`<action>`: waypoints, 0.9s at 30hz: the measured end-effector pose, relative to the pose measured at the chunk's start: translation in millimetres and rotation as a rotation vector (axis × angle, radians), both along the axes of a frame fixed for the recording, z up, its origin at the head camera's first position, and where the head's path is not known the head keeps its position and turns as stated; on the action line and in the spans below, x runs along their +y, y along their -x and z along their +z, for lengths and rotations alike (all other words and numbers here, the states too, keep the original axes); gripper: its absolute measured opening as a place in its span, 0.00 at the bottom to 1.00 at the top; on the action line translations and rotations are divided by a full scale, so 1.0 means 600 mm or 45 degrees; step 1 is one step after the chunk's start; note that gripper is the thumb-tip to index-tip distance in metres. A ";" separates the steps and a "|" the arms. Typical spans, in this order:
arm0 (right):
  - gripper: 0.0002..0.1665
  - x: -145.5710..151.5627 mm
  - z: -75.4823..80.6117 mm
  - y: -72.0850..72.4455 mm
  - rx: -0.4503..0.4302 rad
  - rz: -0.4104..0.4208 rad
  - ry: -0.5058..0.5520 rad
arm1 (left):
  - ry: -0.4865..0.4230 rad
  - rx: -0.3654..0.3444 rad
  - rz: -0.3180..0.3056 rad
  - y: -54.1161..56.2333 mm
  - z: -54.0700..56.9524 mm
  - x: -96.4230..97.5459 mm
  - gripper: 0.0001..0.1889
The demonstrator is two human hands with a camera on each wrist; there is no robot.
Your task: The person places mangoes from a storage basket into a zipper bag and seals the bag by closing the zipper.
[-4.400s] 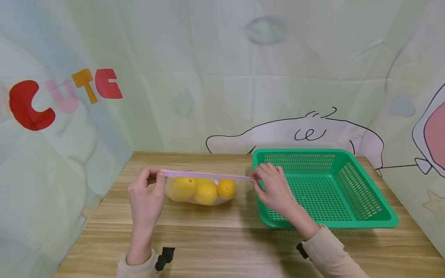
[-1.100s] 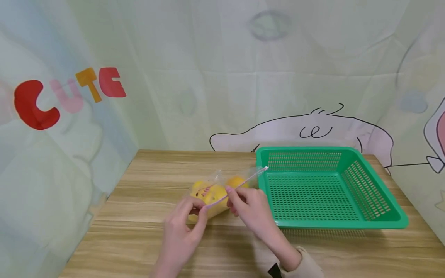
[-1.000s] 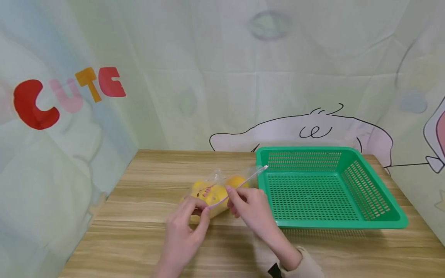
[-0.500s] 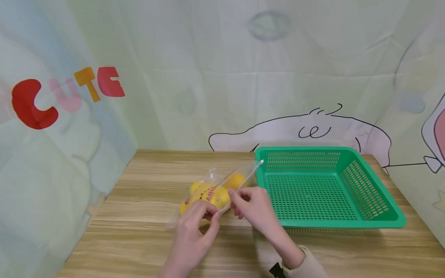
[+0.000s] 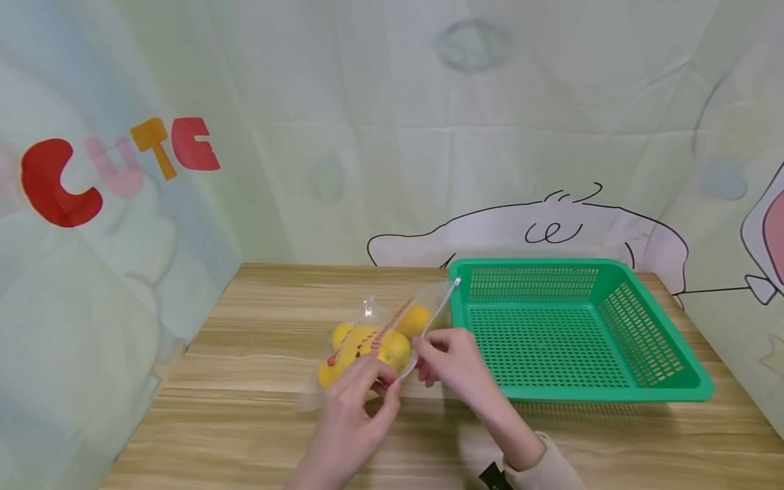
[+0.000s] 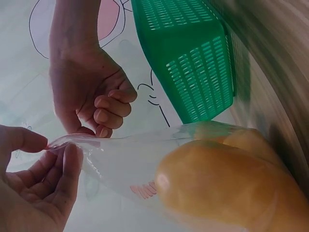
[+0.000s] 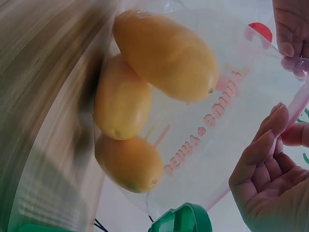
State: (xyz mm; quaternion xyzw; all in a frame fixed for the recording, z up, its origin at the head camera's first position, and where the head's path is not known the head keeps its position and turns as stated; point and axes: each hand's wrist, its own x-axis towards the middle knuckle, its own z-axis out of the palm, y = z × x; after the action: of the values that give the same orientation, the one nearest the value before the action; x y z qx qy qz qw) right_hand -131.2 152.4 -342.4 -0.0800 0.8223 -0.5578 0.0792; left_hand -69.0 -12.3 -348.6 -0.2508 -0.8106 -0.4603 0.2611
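Note:
A clear zip bag (image 5: 437,294) with a pale pink closure strip (image 5: 444,306) and red print lies tilted on the table, several yellow-orange fruits inside. A long yellow fruit (image 7: 169,55), an oval one (image 7: 123,99) and a rounder orange one (image 7: 129,163) show through the plastic in the right wrist view. My left hand (image 5: 355,415) pinches the strip's near end between thumb and fingers. Just beyond it, my right hand (image 5: 456,361) pinches the same strip with thumb and forefinger, its other fingers curled. The strip's far end sticks up beside the basket.
A green perforated basket (image 5: 603,393) stands right of the bag, close to my right hand and forearm. Wooden table surface (image 5: 245,340) extends left and in front. A printed cloth backdrop (image 5: 343,136) hangs behind the table's back edge.
Earlier my hands held opposite ends of the strip; then they came together near its near end and the bag turned. Over the last second both hands shifted slightly right and the strip steepened.

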 end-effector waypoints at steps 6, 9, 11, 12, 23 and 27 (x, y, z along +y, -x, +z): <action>0.19 0.004 0.001 0.001 -0.010 -0.027 -0.015 | 0.027 -0.016 -0.010 0.001 0.002 0.004 0.10; 0.19 0.006 0.002 0.002 -0.025 -0.039 -0.007 | 0.044 -0.013 -0.009 0.002 0.002 0.005 0.11; 0.18 0.008 0.003 0.002 -0.039 -0.048 -0.006 | 0.055 -0.004 -0.013 0.004 0.002 0.004 0.11; 0.18 0.008 0.004 0.002 -0.046 -0.052 -0.010 | 0.063 -0.001 -0.014 0.005 0.003 0.003 0.11; 0.17 0.018 0.008 0.001 -0.027 -0.059 -0.081 | 0.203 0.059 -0.034 0.023 0.005 -0.014 0.09; 0.18 0.023 0.007 0.003 -0.014 -0.049 -0.124 | 0.253 0.120 -0.006 0.037 0.009 -0.025 0.07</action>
State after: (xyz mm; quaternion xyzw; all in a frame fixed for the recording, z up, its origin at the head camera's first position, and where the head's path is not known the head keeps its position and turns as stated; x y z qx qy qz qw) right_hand -133.1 166.3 -337.9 -0.0572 0.8494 -0.5190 0.0766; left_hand -91.3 -27.3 -343.2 -0.2985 -0.8385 -0.3660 0.2716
